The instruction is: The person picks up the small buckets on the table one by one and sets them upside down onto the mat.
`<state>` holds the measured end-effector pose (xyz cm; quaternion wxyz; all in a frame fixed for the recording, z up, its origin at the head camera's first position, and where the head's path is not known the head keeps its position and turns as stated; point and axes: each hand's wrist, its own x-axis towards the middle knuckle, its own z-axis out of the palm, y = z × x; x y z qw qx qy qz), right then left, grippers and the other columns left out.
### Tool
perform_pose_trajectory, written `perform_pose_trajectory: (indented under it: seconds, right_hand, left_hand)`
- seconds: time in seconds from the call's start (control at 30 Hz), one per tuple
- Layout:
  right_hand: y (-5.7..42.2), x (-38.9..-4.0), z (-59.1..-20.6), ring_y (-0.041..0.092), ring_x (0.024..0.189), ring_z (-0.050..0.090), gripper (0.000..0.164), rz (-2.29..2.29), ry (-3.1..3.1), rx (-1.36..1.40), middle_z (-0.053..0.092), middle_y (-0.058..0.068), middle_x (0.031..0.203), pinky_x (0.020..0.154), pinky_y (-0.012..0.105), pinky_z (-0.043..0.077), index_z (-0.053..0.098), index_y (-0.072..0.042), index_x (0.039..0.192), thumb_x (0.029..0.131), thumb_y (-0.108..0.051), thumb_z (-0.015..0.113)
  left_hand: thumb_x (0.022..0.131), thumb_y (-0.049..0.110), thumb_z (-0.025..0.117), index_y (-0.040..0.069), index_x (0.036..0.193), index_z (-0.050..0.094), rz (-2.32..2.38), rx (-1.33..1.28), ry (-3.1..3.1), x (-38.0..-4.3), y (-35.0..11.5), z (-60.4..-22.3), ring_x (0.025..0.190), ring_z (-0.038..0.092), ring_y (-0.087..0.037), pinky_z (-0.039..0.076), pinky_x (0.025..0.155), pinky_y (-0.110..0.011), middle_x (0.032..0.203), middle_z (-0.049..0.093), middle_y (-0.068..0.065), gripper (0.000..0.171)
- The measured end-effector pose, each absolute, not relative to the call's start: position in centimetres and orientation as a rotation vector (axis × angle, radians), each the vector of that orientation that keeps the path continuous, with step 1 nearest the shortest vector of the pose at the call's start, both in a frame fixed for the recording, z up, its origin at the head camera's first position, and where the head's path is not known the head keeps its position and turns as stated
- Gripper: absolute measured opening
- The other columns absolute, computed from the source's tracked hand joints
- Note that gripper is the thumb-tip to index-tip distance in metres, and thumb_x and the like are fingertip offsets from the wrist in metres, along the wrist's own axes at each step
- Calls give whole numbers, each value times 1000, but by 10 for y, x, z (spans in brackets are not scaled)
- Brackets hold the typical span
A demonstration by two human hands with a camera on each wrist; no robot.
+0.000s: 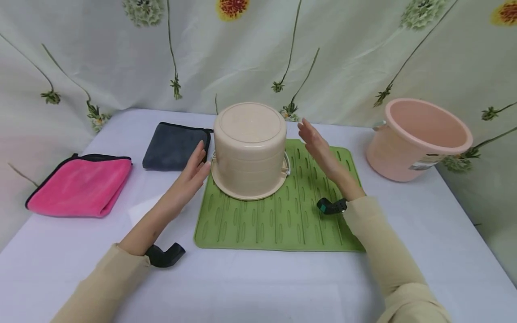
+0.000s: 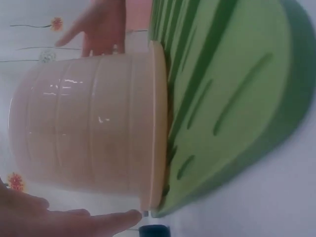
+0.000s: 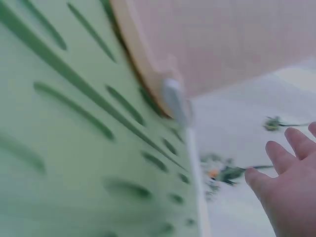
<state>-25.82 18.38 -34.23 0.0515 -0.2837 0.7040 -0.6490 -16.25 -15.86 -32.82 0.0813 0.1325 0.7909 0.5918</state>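
A beige bucket [image 1: 250,157] stands upside down on a green ridged mat [image 1: 258,229], its rim against the mat and its base facing up. My left hand [image 1: 189,179] is held beside the bucket's left side, fingers straight and holding nothing. On the other side, my right hand [image 1: 319,146] is raised with fingers extended, apart from the bucket. In the left wrist view both hands flank the bucket [image 2: 94,128]. The bucket's white handle [image 3: 192,163] shows in the right wrist view, with the right hand [image 3: 294,192] off to its side.
A pink bucket [image 1: 404,152] stands upright at the right edge of the white-covered table [image 1: 242,287]. On the left lie a folded pink cloth [image 1: 81,188] and a folded dark grey cloth [image 1: 173,146]. A flower-patterned curtain [image 1: 242,58] hangs behind.
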Motion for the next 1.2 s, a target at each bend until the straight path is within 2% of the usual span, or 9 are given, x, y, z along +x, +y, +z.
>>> perform_pose_trajectory:
  seconds: [0.13,0.27,0.33,0.43,0.53,0.63,0.77,0.87,1.2]
  right_hand:
    - [205,-245,-324,27,137,22,75,-2160,2095,-847,19,16,152,110,37,9,15,-7,150,96,-54,38]
    - [230,-232,-303,29,122,46,52,-2417,2178,-870,44,20,137,107,36,21,42,1,137,100,-35,41]
    - [244,-225,-292,26,113,54,39,-2520,2272,-873,55,18,126,106,37,25,54,3,127,101,-24,42]
    - [265,-217,-276,22,107,58,29,-2583,2404,-837,62,13,118,106,35,23,62,0,117,101,-13,42]
    - [283,-210,-265,18,107,57,28,-2563,2537,-772,63,10,116,107,32,20,64,-2,116,100,-10,43]
    - [299,-205,-259,19,110,56,29,-2581,2576,-691,62,10,118,107,30,19,63,-1,118,100,-11,43]
    - [316,-201,-255,22,110,56,30,-2777,2444,-531,62,14,117,104,27,27,62,2,119,100,-15,44]
    - [328,-200,-254,24,110,55,31,-2926,2360,-396,61,16,117,101,25,32,61,2,118,100,-17,45]
    - [354,-204,-264,18,121,46,34,-2992,2358,-39,55,9,128,100,16,26,55,-10,128,102,-24,38]
  left_hand:
    - [99,29,46,22,149,-13,1639,459,2444,-156,-165,-339,138,-1,-34,11,104,-59,154,-7,-13,77]
    - [93,25,60,19,148,-16,1506,578,2449,-150,-172,-352,138,-2,-37,12,101,-63,154,-11,-12,94]
    - [89,24,66,17,147,-18,1437,659,2449,-147,-174,-358,138,-4,-36,10,102,-62,153,-12,-12,102]
    - [83,21,73,18,147,-19,1371,793,2432,-144,-177,-365,138,-9,-29,6,105,-58,153,-16,-11,112]
    - [79,24,77,17,147,-19,1290,847,2414,-140,-179,-370,138,-13,-25,3,106,-55,153,-18,-9,118]
    - [78,31,78,15,147,-18,1187,839,2402,-137,-183,-373,137,-15,-30,4,104,-58,152,-18,-14,119]
    - [77,37,77,11,149,-12,1082,864,2401,-135,-189,-378,136,-17,-34,5,103,-61,152,-15,-19,118]
    - [74,40,78,10,150,-6,1037,920,2414,-135,-192,-381,136,-18,-32,6,103,-61,154,-11,-15,117]
    - [70,55,75,7,151,6,889,1016,2507,-135,-193,-385,137,-15,-32,12,101,-63,155,-4,-14,116]
